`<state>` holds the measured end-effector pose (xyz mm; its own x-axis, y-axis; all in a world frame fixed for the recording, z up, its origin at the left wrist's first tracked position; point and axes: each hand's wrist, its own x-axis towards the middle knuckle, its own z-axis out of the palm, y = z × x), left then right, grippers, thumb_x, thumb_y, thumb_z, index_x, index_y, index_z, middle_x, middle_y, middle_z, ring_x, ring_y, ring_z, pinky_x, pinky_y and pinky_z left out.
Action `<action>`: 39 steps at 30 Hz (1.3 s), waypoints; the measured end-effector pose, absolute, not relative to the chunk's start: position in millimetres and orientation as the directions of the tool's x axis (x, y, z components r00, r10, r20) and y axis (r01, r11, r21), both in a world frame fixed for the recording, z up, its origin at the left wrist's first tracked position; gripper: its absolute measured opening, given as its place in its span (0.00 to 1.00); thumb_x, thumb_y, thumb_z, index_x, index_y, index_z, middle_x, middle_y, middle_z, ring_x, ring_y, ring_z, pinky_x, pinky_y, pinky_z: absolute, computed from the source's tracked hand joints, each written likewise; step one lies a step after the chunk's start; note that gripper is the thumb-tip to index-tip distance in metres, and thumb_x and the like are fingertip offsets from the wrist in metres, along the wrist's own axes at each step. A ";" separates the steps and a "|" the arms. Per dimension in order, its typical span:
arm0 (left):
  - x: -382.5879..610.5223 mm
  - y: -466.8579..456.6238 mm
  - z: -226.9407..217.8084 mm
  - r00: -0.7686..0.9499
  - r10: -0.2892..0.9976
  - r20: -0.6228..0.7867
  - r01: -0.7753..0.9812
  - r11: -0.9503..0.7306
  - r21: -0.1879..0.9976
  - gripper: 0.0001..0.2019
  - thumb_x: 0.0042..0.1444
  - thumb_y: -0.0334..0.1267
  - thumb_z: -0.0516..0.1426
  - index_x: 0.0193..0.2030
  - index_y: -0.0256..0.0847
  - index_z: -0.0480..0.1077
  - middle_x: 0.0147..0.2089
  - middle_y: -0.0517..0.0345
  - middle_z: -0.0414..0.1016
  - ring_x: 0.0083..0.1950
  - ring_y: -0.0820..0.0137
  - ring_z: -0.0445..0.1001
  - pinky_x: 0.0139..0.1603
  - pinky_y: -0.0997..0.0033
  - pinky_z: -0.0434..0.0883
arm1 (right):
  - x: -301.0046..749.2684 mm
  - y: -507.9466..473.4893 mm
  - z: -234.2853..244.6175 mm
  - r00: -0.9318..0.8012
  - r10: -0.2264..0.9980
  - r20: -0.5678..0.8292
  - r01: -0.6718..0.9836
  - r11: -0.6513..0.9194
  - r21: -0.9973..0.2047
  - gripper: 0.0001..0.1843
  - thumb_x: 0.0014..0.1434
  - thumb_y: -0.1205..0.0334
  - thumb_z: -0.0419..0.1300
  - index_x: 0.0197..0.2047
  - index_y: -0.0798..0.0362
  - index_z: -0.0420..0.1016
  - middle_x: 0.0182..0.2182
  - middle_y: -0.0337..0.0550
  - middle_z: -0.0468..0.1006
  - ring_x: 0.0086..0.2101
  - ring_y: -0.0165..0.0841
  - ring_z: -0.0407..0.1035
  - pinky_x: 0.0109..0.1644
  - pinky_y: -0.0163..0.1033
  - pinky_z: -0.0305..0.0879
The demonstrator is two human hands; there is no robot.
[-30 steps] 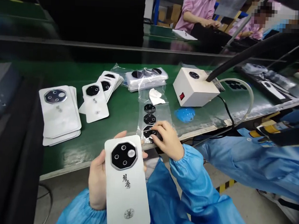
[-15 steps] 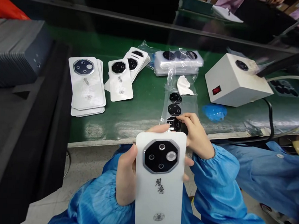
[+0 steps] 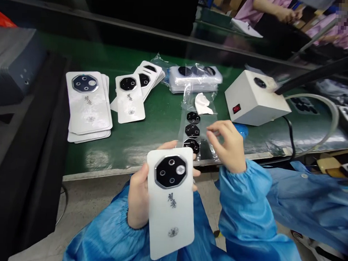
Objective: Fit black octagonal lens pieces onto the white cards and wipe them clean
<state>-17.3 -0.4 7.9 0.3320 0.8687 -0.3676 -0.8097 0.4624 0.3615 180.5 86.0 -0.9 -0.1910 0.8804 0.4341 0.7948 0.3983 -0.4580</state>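
And here's your left hand [image 3: 136, 198], its grip closed around a white phone-back card [image 3: 170, 222], holding it up off the front of the desk and tilted toward you. That angle looks chosen to put the black octagonal lens piece [image 3: 170, 171] on the card squarely in your view. Your right hand [image 3: 228, 144] is up beside it, hovering just off a clear plastic sleeve [image 3: 197, 127]. That grip is open but narrow, thumb and forefinger a small gap apart, with nothing visible between them.

The sleeve lies near the front edge of the green desk [image 3: 103, 162], seemingly placed for an easy reach. It carries a row of three black lens stickers [image 3: 192, 130], with a scrap of white backing [image 3: 204, 103] at its far end.

Your finished-looking stock sits off to the left: one squared stack of white cards [image 3: 88, 103], then a fanned row of cards [image 3: 129, 98], and a packed bundle of lens pieces [image 3: 195, 78] further back. To the right, there's a beige switch box [image 3: 257, 98] with a black hose [image 3: 309, 76] at its top corner and a blob of blue putty [image 3: 240, 127] partly behind your right hand, and across the line, a person in a pink top [image 3: 266, 7] works at their own station.
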 end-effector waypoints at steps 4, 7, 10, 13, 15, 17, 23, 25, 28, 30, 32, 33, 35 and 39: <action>-18.8 4.0 -2.2 0.338 0.884 -0.323 -0.801 0.450 0.395 0.26 0.52 0.49 0.52 0.59 0.51 0.60 0.42 0.43 0.79 0.33 0.48 0.78 0.30 0.52 0.73 | 193.9 152.4 3.6 -0.126 0.926 0.355 0.847 0.286 -0.448 0.05 0.56 0.67 0.54 0.31 0.53 0.70 0.32 0.42 0.70 0.33 0.32 0.67 0.40 0.42 0.65; -16.3 5.0 3.1 0.290 0.887 -0.359 -0.821 0.423 0.383 0.25 0.54 0.46 0.51 0.59 0.47 0.59 0.44 0.41 0.78 0.37 0.48 0.78 0.33 0.51 0.74 | 193.1 196.1 -1.4 -0.095 0.953 0.288 0.872 0.220 -0.438 0.03 0.56 0.65 0.57 0.31 0.55 0.71 0.32 0.41 0.70 0.34 0.32 0.67 0.44 0.43 0.65; -13.1 5.1 16.5 0.251 0.865 -0.434 -0.819 0.428 0.381 0.25 0.58 0.43 0.43 0.63 0.46 0.52 0.42 0.41 0.79 0.34 0.52 0.78 0.33 0.53 0.74 | 186.9 223.1 -12.2 -0.014 0.969 0.246 0.884 0.127 -0.450 0.10 0.57 0.59 0.59 0.37 0.57 0.70 0.39 0.42 0.71 0.39 0.33 0.67 0.47 0.45 0.65; -11.6 5.4 24.5 0.233 0.855 -0.463 -0.801 0.439 0.407 0.26 0.61 0.43 0.37 0.66 0.48 0.45 0.38 0.42 0.79 0.29 0.55 0.78 0.30 0.57 0.73 | 183.6 237.5 -23.3 0.061 0.974 0.218 0.866 0.057 -0.496 0.14 0.59 0.56 0.58 0.44 0.57 0.69 0.45 0.45 0.70 0.44 0.35 0.67 0.49 0.48 0.65; -12.3 5.7 22.4 0.246 0.860 -0.447 -0.788 0.446 0.425 0.26 0.61 0.44 0.37 0.67 0.49 0.42 0.39 0.41 0.79 0.29 0.56 0.78 0.29 0.57 0.72 | 183.3 242.9 -27.8 0.073 0.976 0.205 0.834 0.052 -0.549 0.14 0.60 0.56 0.57 0.45 0.57 0.69 0.46 0.45 0.71 0.45 0.36 0.67 0.49 0.48 0.66; -14.3 5.8 15.5 0.287 0.872 -0.396 -0.771 0.456 0.444 0.27 0.61 0.45 0.39 0.67 0.49 0.39 0.41 0.40 0.79 0.30 0.55 0.78 0.31 0.56 0.72 | 183.5 244.7 -28.1 0.064 0.975 0.211 0.783 0.083 -0.616 0.14 0.60 0.56 0.57 0.45 0.57 0.69 0.45 0.45 0.71 0.44 0.35 0.67 0.49 0.48 0.66; -17.5 7.0 -0.5 0.351 0.901 -0.254 -0.788 0.431 0.440 0.33 0.59 0.49 0.44 0.67 0.49 0.33 0.42 0.39 0.78 0.34 0.54 0.78 0.34 0.56 0.71 | 182.9 206.9 -3.8 0.023 0.938 0.345 0.453 0.298 -0.840 0.09 0.57 0.59 0.59 0.32 0.57 0.67 0.41 0.43 0.71 0.43 0.34 0.66 0.47 0.45 0.66; -15.4 8.4 0.0 0.346 0.904 -0.249 -0.801 0.424 0.424 0.32 0.59 0.48 0.44 0.67 0.47 0.35 0.42 0.39 0.78 0.34 0.55 0.78 0.35 0.56 0.71 | 180.2 177.9 6.3 0.001 0.932 0.362 0.277 0.347 -0.896 0.11 0.55 0.62 0.56 0.24 0.54 0.59 0.38 0.41 0.71 0.41 0.33 0.68 0.44 0.42 0.67; -12.2 10.8 2.7 0.341 0.905 -0.254 -0.808 0.420 0.412 0.31 0.58 0.48 0.46 0.66 0.47 0.40 0.43 0.40 0.78 0.33 0.54 0.78 0.34 0.56 0.72 | 172.6 129.6 15.2 -0.064 0.948 0.312 0.048 0.315 -0.948 0.10 0.52 0.63 0.53 0.24 0.52 0.53 0.30 0.37 0.70 0.31 0.30 0.71 0.30 0.36 0.67; -11.6 11.9 3.9 0.330 0.908 -0.258 -0.814 0.412 0.409 0.30 0.56 0.48 0.48 0.65 0.48 0.43 0.44 0.41 0.78 0.33 0.54 0.79 0.33 0.56 0.73 | 166.2 100.9 16.3 -0.122 0.961 0.249 -0.054 0.244 -0.968 0.09 0.52 0.63 0.53 0.26 0.51 0.54 0.27 0.35 0.70 0.20 0.25 0.65 0.21 0.32 0.60; -12.4 12.3 4.1 0.328 0.907 -0.264 -0.809 0.413 0.418 0.29 0.55 0.48 0.49 0.63 0.48 0.46 0.42 0.42 0.79 0.33 0.53 0.79 0.32 0.56 0.73 | 160.4 77.7 14.9 -0.171 0.966 0.192 -0.122 0.172 -0.977 0.09 0.53 0.63 0.55 0.27 0.51 0.56 0.24 0.33 0.70 0.15 0.22 0.59 0.17 0.29 0.55; -13.1 12.1 3.8 0.324 0.907 -0.268 -0.806 0.413 0.424 0.28 0.55 0.48 0.49 0.62 0.48 0.49 0.42 0.42 0.79 0.32 0.53 0.79 0.32 0.55 0.73 | 158.1 68.0 13.8 -0.189 0.967 0.169 -0.146 0.143 -0.979 0.08 0.54 0.62 0.55 0.28 0.51 0.57 0.23 0.33 0.70 0.14 0.21 0.57 0.16 0.28 0.52; -14.1 11.4 2.7 0.304 0.912 -0.275 -0.804 0.400 0.440 0.24 0.55 0.48 0.50 0.58 0.49 0.54 0.41 0.44 0.80 0.32 0.53 0.79 0.31 0.55 0.74 | 154.8 51.8 12.5 -0.217 0.967 0.131 -0.171 0.095 -0.981 0.07 0.56 0.62 0.56 0.30 0.51 0.60 0.22 0.32 0.71 0.13 0.20 0.55 0.15 0.27 0.50; -11.0 8.1 -1.0 0.239 0.940 -0.245 -0.827 0.330 0.456 0.19 0.55 0.47 0.50 0.53 0.47 0.65 0.44 0.47 0.79 0.38 0.54 0.79 0.34 0.55 0.75 | 151.3 28.2 15.8 -0.250 0.964 0.087 -0.148 0.051 -0.988 0.03 0.55 0.66 0.60 0.31 0.53 0.68 0.24 0.35 0.72 0.18 0.20 0.61 0.21 0.28 0.58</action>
<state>-11.0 8.1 -1.0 0.2395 0.9395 -0.2449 -0.8269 0.3296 0.4556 151.3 28.2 15.8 -0.2495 0.9644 0.0874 -0.1479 0.0512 -0.9877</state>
